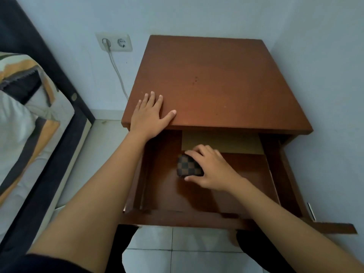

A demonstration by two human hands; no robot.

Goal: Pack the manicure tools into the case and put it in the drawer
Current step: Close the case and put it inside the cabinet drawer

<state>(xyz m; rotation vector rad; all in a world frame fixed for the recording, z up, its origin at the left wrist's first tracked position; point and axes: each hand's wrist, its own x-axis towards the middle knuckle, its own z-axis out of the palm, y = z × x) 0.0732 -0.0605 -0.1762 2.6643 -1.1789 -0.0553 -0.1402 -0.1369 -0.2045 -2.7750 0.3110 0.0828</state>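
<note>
The brown checkered manicure case [188, 166] is closed and sits low inside the open drawer [197, 201] of the wooden nightstand [214, 81]. My right hand [211, 169] wraps over the case's right side, fingers curled round its top and bottom edges. My left hand [150, 115] lies flat with fingers spread on the front left corner of the nightstand top. No loose manicure tools are in view.
A tan sheet [222, 143] lies at the back of the drawer. A bed with a patterned cover [29, 119] stands at the left. A wall socket with a white cable [114, 43] is behind the nightstand. White floor tiles lie below.
</note>
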